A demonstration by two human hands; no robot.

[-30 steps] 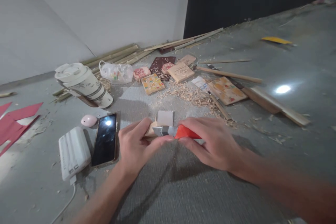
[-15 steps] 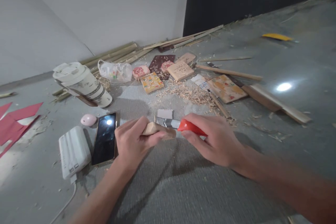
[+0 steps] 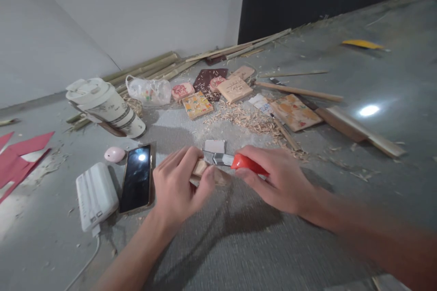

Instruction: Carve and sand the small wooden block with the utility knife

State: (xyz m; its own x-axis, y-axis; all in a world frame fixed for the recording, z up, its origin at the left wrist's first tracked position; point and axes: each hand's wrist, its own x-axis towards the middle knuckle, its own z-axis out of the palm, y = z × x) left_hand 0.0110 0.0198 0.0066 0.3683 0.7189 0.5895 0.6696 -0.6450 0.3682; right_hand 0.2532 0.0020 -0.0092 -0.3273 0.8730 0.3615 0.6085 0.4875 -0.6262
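Observation:
A small piece of pale wood point(image 3: 221, 177) is gripped in my left hand point(image 3: 182, 182), thumb on its near side and fingers over the top. My right hand point(image 3: 278, 182) is wrapped round the red handle of a utility knife point(image 3: 244, 163). Its metal blade end points left and lies just above the wood's far edge; whether it touches is unclear. Behind the blade lies a small whitish block point(image 3: 215, 146). Both hands are over the grey floor point(image 3: 218, 245).
A phone point(image 3: 136, 179), a white power bank point(image 3: 96, 196) and a pink case point(image 3: 114, 154) lie left. A tilted cup point(image 3: 107, 107) stands behind them. Wood shavings point(image 3: 251, 120), a carved wooden block point(image 3: 234, 89), a patterned board point(image 3: 295, 112) and bamboo strips point(image 3: 150, 66) spread ahead.
My left hand has shifted its hold on the wood, its fingers now further over the top and its thumb raised. My right hand with the knife has hardly moved.

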